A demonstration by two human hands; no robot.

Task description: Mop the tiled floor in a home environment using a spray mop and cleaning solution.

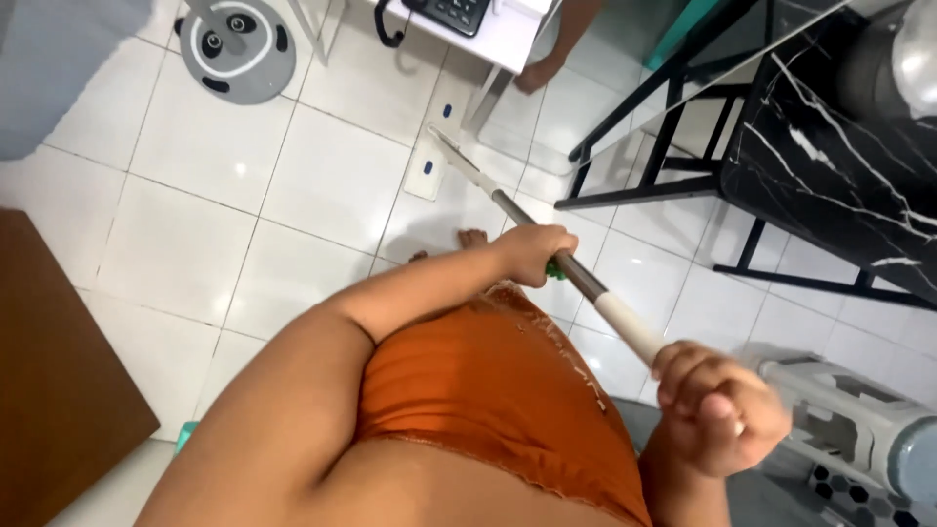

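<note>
Risk first: the long metal mop pole with a white upper sleeve runs from 5 o'clock up toward 11 o'clock, and its flat white mop head sits on the white tiled floor close to the leg of the white surface at 12 o'clock. A hard push would likely knock the head into that leg. Someone else's bare foot stands just beyond, so it could get clipped too. The person's own toes are right beside the pole line; a pull-back stroke could run the head over them. The tiles look glossy, maybe wet, hard to tell, so slipping is a possible hazard.

Left hand: arm stretched forward from 7 o'clock, wrist roughly straight, grip closed around the metal part of the pole just above a green collar.

Right hand: at 4 o'clock, close to the body, fist wrapped tight on the pole's top end, knuckles facing the camera, elbow bent.

Around: black marble-patterned surface on a black metal frame at 2 o'clock, grey-white plastic appliance at 4 o'clock, round grey mat with a panda face at 11 o'clock, brown wooden panel at 8 o'clock, black telephone on the white surface. Orange garment fills the bottom centre.
</note>
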